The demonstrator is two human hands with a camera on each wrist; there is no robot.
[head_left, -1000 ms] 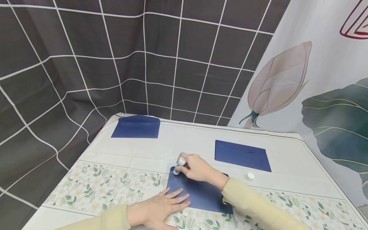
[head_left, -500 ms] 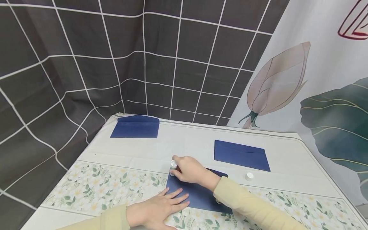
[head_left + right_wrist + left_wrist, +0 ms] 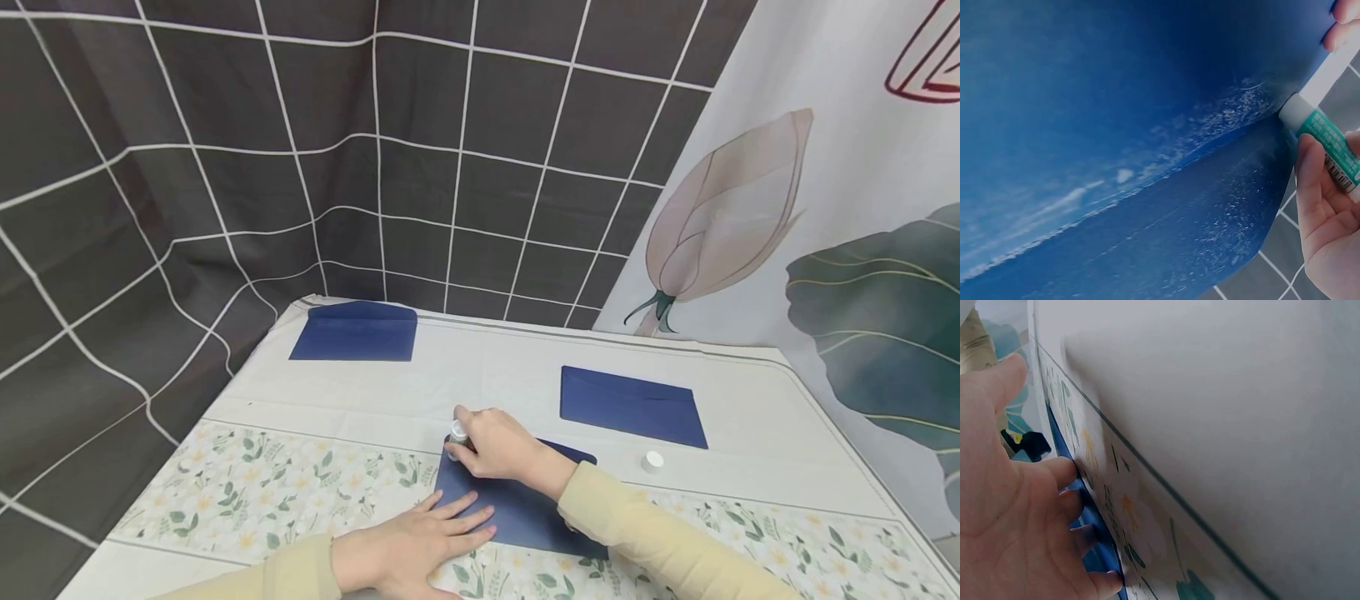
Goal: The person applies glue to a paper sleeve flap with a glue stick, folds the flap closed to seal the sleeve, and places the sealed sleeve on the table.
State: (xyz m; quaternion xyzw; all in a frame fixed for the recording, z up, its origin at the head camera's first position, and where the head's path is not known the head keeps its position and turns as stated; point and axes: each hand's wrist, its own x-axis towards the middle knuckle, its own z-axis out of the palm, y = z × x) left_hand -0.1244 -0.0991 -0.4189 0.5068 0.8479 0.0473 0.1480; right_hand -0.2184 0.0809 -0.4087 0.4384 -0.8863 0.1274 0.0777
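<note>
A navy blue envelope (image 3: 525,512) lies on the table before me, its flap side toward the back. My right hand (image 3: 498,446) holds a glue stick (image 3: 456,433) near the envelope's upper left corner. The right wrist view shows the thumb and fingers round the green-and-white tube of the glue stick (image 3: 1329,140), its white end meeting the paper. Whitish glue smears run along the fold and flap of the envelope (image 3: 1085,94). My left hand (image 3: 416,542) lies flat with fingers spread, fingertips on the envelope's lower left edge; the left wrist view shows its palm side.
A second blue envelope (image 3: 356,340) with its flap raised lies at the back left. Another blue envelope (image 3: 633,407) lies back right, near a small white cap (image 3: 652,461). The table wears a floral-banded white tablecloth (image 3: 285,492). A dark gridded curtain (image 3: 420,167) hangs behind.
My right hand has shifted slightly left and down, and the glue stick has gone from tilted to more upright at the envelope's corner. The left hand stays in place.
</note>
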